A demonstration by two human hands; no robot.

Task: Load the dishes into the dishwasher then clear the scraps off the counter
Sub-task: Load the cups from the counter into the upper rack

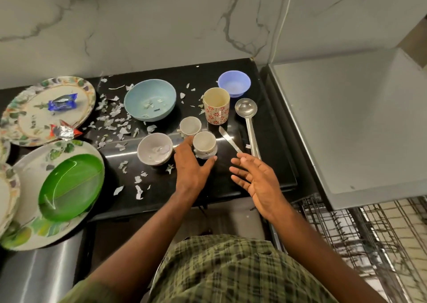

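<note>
Dishes stand on a black counter (231, 187). My left hand (190, 166) reaches around a small white cup (204, 143), thumb and fingers on either side of its base, touching it. A second small cup (190, 126) sits just behind. My right hand (256, 177) hovers open, palm up, over the counter near the handles of a steel knife (228, 139) and a steel ladle (248, 120). A tall patterned mug (216, 105), a light-blue bowl (150, 99), a violet bowl (233, 83) and a white bowl (154, 148) stand around. Paper scraps (115, 115) litter the counter.
Floral plates (30, 120) with foil wrappers lie at the left, and a green plate (69, 184) rests on another floral plate. The dishwasher's wire rack (360, 233) is pulled out at the lower right, beneath a grey surface (342, 127). A marble wall rises behind.
</note>
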